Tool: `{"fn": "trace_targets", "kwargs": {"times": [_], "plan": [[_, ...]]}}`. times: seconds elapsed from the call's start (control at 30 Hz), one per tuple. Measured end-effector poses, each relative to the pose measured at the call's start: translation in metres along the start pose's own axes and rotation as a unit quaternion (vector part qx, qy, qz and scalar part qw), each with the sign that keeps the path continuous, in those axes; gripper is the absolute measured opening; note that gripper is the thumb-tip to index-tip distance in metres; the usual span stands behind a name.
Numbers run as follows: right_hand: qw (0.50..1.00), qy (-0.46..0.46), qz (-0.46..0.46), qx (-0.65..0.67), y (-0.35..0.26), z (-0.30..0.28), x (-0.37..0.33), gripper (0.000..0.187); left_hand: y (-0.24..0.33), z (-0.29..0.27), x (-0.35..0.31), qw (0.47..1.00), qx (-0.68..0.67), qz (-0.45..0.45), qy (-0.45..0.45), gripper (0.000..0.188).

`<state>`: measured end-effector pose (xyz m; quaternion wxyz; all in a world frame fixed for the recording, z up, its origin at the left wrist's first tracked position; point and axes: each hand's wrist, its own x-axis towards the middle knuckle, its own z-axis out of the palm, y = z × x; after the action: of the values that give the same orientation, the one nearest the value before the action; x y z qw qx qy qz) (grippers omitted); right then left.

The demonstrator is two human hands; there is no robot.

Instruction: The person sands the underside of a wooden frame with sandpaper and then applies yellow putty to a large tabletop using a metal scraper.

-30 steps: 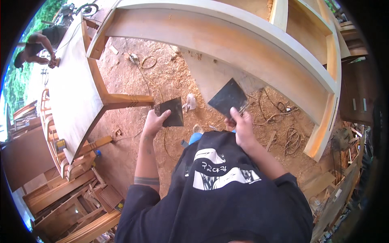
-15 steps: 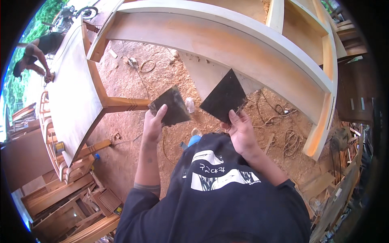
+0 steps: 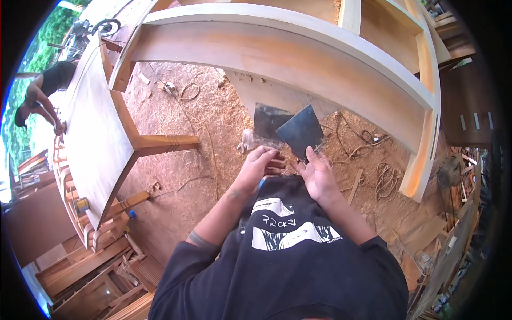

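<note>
My right hand [image 3: 317, 172] pinches a thin dark square plate [image 3: 302, 131] by its lower corner, with the thumb on the near face. A second thin dark plate [image 3: 270, 120], with pale smudges along its lower edge, stands behind and left of the first. The two overlap at their adjoining sides. My left hand [image 3: 260, 166] is closed at the second plate's lower edge, thumb and fingers bent toward my right hand. Just where its fingertips meet the plate is hard to make out.
Ahead stands a large pale wooden frame [image 3: 277, 48] with orange stain. At left, another person [image 3: 42, 96] bends over a pale wooden panel [image 3: 98, 128] with a turned leg [image 3: 169, 143]. Cords [image 3: 386, 177] and shavings lie on the floor; stacked wood [image 3: 90, 272] sits lower left.
My left hand has moved right with its plate, bringing it from apart to overlapping behind the other. That plate has turned. The right-hand plate has shifted slightly lower and tilted.
</note>
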<state>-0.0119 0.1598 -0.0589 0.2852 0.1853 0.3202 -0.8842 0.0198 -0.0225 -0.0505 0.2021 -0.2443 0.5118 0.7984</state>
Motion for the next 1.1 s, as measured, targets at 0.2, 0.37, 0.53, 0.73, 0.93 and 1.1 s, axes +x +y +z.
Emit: {"fn": "trace_targets", "kwargs": {"times": [0.2,0.37,0.53,0.73,0.93,1.1], "plan": [[0.999,0.001,-0.039,-0.004,0.008,-0.010,0.003,0.018,0.010,0.008,0.004,0.997,0.044,0.034,-0.062,0.020],[0.984,0.015,-0.102,-0.144,0.005,0.009,-0.002,0.014,-0.004,0.022,-0.015,0.990,0.002,0.125,-0.062,0.033],[0.936,-0.057,-0.144,-0.316,0.001,0.043,-0.016,0.016,-0.001,0.011,-0.015,0.978,0.050,0.200,-0.031,0.038],[0.938,-0.040,-0.151,-0.309,0.008,0.041,-0.011,0.011,0.011,-0.015,-0.021,0.974,0.155,0.165,0.031,0.046],[0.864,-0.042,-0.238,-0.442,0.027,0.035,-0.002,0.011,0.016,0.036,-0.035,0.923,0.171,0.296,0.175,0.089],[0.894,-0.059,-0.233,-0.378,0.026,0.043,-0.002,0.010,0.025,0.012,-0.033,0.840,0.274,0.372,0.285,0.089]]}}
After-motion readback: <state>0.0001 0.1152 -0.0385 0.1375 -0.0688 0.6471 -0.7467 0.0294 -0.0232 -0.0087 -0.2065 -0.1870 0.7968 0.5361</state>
